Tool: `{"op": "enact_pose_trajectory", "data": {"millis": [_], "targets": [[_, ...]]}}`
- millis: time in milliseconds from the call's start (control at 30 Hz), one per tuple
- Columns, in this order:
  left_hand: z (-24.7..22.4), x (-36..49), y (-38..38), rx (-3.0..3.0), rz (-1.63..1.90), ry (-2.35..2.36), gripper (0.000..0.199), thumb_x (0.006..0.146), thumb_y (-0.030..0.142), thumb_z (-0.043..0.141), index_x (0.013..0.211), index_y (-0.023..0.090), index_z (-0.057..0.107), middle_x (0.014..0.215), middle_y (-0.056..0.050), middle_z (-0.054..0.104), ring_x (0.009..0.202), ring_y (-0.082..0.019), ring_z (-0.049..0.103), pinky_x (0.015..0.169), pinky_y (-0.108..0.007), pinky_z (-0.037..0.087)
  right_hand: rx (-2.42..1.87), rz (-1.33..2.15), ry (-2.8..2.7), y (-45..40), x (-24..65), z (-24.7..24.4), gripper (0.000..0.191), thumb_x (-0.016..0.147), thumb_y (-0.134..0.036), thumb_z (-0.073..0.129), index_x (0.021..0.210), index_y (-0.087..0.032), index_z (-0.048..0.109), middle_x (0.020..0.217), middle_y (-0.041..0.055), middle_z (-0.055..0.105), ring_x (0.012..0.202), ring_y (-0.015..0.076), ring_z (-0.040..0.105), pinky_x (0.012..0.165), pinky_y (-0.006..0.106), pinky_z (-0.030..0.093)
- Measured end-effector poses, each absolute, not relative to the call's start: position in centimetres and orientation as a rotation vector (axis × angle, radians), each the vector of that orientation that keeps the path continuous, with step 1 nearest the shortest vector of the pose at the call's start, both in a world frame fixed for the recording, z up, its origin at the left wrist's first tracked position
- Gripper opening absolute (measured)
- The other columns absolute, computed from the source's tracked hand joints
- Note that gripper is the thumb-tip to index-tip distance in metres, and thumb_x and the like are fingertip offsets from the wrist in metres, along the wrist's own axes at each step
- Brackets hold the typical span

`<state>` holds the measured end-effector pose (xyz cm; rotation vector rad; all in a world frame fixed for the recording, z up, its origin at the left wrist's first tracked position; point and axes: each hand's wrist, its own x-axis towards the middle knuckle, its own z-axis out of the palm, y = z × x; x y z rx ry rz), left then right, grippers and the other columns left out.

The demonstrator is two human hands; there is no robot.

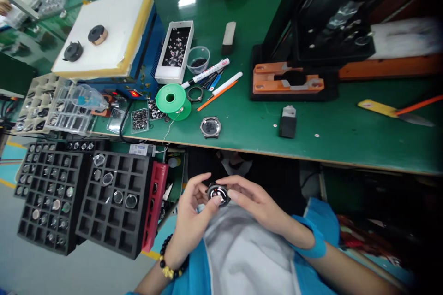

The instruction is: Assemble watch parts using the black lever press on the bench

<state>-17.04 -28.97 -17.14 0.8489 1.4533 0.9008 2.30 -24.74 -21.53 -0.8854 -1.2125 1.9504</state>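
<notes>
Close to my body, below the bench edge, a round smartwatch without a strap (219, 195) is held up with its lit screen facing me. My left hand (195, 209) grips its left side, the thumb lying on the screen's lower edge. On the opposite side, my right hand (254, 200) has its thumb and fingers at the watch's rim. Straight ahead on the bench lies another watch case (210, 127), grey-rimmed with a dark face. A green spool (180, 109) with thin wire stands left of that case.
Foam trays (112, 235) with watch parts stand at the left, by a red tray (154, 207). A blue heating box (143, 50) with a white top is behind them. A black press with an orange fixture (259, 78) stands right. Markers (224, 84) and a white parts box (169, 73) lie mid-bench.
</notes>
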Motion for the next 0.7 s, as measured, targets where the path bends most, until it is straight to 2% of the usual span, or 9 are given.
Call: {"op": "enact_pose_trajectory", "data": {"millis": [67,233,467,600,700], "targets": [[-17.1,-17.0,-29.0,0.869,0.897,1.481,0.052,0.094,0.048,0.078,0.138,0.026,0.063,0.092,-0.002,0.062,0.081,-0.015,0.061,0.074,-0.025,0.058,-0.917,1.954,-1.176,-24.8,2.2,-21.4,0.032,0.105,-0.049,0.063,0.127,-0.026,0.070,0.110,0.0035,0.074,0.101,0.0153,0.070,0.093,0.027,0.055],[-17.2,-17.0,-28.6,0.965,0.913,1.514,0.030,0.099,0.043,0.072,0.123,0.026,0.071,0.114,-0.007,0.067,0.102,-0.018,0.066,0.087,-0.025,0.058,-0.993,1.992,-1.086,-24.7,1.6,-20.9,0.034,0.102,-0.051,0.066,0.120,-0.021,0.068,0.104,0.0044,0.073,0.097,0.0161,0.070,0.090,0.029,0.056],[-17.3,-17.0,-28.4,0.967,0.899,1.471,0.025,0.100,0.039,0.070,0.121,0.025,0.073,0.120,-0.009,0.059,0.098,-0.020,0.065,0.073,-0.027,0.065,-1.000,2.096,-0.967,-24.7,1.2,-21.2,0.040,0.099,-0.054,0.067,0.118,-0.019,0.066,0.100,0.0058,0.073,0.093,0.0180,0.071,0.088,0.032,0.057],[-16.9,-16.9,-28.1,0.980,0.893,1.458,0.019,0.100,0.038,0.070,0.111,0.023,0.076,0.124,-0.010,0.059,0.105,-0.022,0.066,0.075,-0.028,0.066,-1.004,2.113,-0.950,-24.7,1.2,-21.2,0.040,0.099,-0.054,0.067,0.119,-0.019,0.065,0.097,0.0056,0.073,0.092,0.0183,0.071,0.087,0.033,0.058],[-16.9,-16.7,-28.1,0.934,0.923,1.447,0.018,0.099,0.037,0.072,0.106,0.021,0.073,0.124,-0.010,0.061,0.101,-0.020,0.067,0.076,-0.028,0.066,-1.003,2.114,-0.954,-24.6,1.3,-21.1,0.040,0.099,-0.055,0.066,0.119,-0.019,0.065,0.097,0.0059,0.073,0.092,0.0191,0.071,0.088,0.034,0.058]]}}
